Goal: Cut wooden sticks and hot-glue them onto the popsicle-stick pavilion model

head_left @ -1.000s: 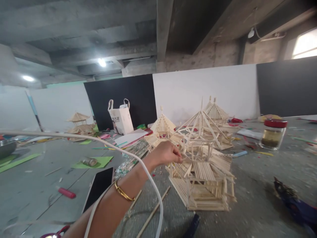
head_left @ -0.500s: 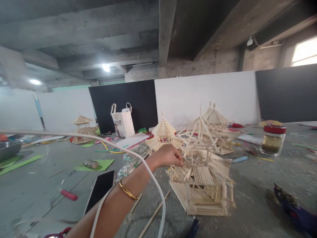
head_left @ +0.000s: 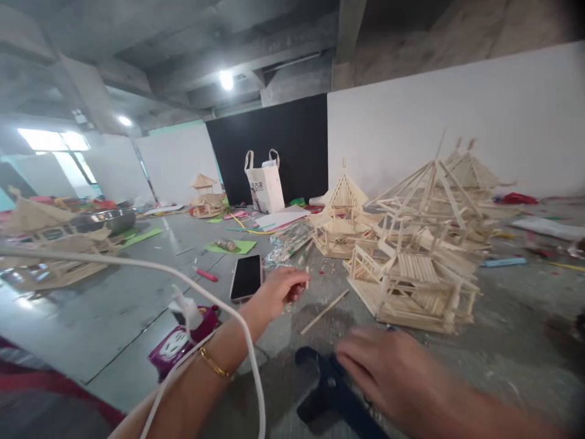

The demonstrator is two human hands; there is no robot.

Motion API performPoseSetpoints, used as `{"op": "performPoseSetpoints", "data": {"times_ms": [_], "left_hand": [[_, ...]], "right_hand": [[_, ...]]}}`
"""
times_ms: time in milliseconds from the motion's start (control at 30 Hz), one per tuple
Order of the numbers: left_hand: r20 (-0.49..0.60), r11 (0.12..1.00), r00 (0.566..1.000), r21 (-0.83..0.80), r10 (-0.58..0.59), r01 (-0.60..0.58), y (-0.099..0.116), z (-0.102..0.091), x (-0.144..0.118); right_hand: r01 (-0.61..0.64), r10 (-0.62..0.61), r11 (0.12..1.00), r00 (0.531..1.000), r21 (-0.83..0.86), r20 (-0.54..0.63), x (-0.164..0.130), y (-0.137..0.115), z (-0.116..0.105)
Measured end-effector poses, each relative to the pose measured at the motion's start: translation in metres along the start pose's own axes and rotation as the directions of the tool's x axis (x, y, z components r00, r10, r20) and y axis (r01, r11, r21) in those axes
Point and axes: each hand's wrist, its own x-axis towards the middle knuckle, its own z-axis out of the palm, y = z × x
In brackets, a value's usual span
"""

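My left hand (head_left: 284,289) is closed in a pinch, with a short wooden stick piece (head_left: 308,277) standing up between thumb and fingertips. It hovers over the table, left of an open-framed pavilion model (head_left: 415,286) built of thin sticks. At the lower right, my right hand (head_left: 388,372) is smeared by motion. Its fingers lie at the upper edge of a dark blue hand tool (head_left: 333,384) with a hooked end and a pivot screw; whether they grip it I cannot tell. A loose stick (head_left: 324,312) lies between both hands.
A white cable (head_left: 219,299) arcs over my left forearm. A phone (head_left: 247,277) and a purple power strip (head_left: 183,341) lie left of it. Other stick pavilions (head_left: 345,213) stand behind, one at far left (head_left: 50,244). A paper bag (head_left: 265,188) stands at the back.
My left hand has drawn back from the pavilion model, leftward and toward me, and now shows a stick piece. My right hand has come into view beside the blue tool. The view has turned left.
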Motion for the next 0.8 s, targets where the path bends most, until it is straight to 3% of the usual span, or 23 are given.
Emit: {"op": "performPoseSetpoints", "data": {"times_ms": [67, 200, 300, 433, 533, 667, 800], "left_hand": [[-0.125, 0.994, 0.992, -0.107, 0.004, -0.018, -0.009, -0.010, -0.006], [-0.337, 0.969, 0.940, -0.211, 0.050, -0.127, -0.010, -0.022, -0.011], [-0.412, 0.957, 0.909, -0.233, 0.066, -0.175, -0.008, -0.024, -0.013], [-0.430, 0.953, 0.901, -0.251, 0.049, -0.172, -0.008, -0.023, -0.015], [-0.380, 0.958, 0.925, -0.254, 0.030, -0.136, -0.008, -0.020, -0.017], [-0.178, 0.968, 0.984, -0.249, -0.008, -0.037, -0.006, -0.008, -0.022], [-0.039, 0.969, 0.998, -0.244, -0.043, 0.032, -0.004, 0.007, -0.028]], "right_hand": [[0.021, -0.017, 0.965, 1.000, -0.262, 0.017, 0.044, -0.004, -0.001], [0.024, -0.035, 0.945, 0.999, -0.325, -0.027, 0.122, -0.001, 0.005], [0.023, -0.026, 0.955, 1.000, -0.295, -0.005, 0.151, 0.010, 0.018], [-0.053, 0.054, 0.992, 0.998, -0.113, 0.011, 0.150, 0.028, 0.028], [-0.175, 0.176, 0.974, 0.984, 0.147, 0.008, 0.136, 0.037, 0.021], [-0.304, 0.337, 0.775, 0.940, 0.554, 0.043, 0.115, 0.039, 0.009], [-0.274, 0.402, 0.547, 0.915, 0.791, 0.039, 0.098, 0.032, 0.007]]}}
